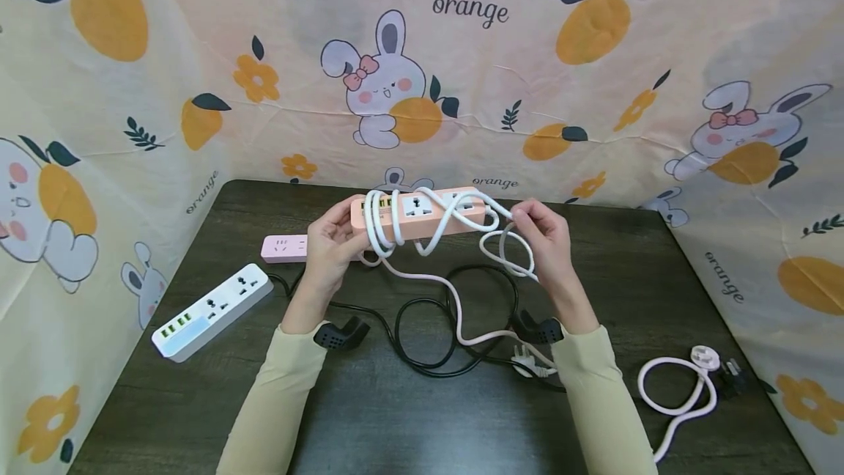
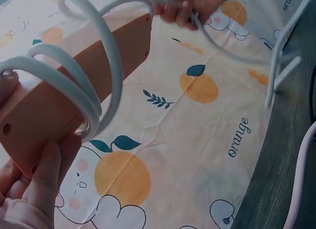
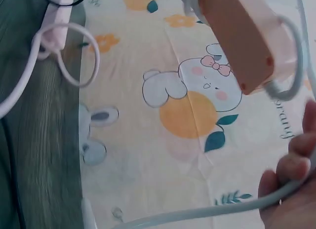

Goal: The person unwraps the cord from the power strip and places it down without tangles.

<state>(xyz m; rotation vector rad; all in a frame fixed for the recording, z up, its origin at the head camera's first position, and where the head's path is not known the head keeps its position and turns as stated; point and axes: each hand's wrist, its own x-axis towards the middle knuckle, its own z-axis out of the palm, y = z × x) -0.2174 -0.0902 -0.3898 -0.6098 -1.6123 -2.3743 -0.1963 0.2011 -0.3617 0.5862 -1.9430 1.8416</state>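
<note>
My left hand (image 1: 332,242) grips the left end of a peach power strip (image 1: 414,228), held up above the table. A white cord (image 3: 222,209) is wound loosely around the strip, with several turns near the left end and wider loops toward the right. In the left wrist view, thumb and fingers clasp the strip's end (image 2: 29,133) beside the wound turns. My right hand (image 1: 549,244) pinches the cord just off the strip's right end. Below that hand the cord hangs in a loose loop (image 1: 488,246).
A white power strip (image 1: 211,314) lies at the left, and a pink power strip (image 1: 282,248) lies partly behind my left hand. A coiled black cord (image 1: 361,308), pink cord (image 1: 459,314) and pale plug (image 1: 524,361) spread across the middle. Another cord with a round plug (image 1: 705,358) lies right.
</note>
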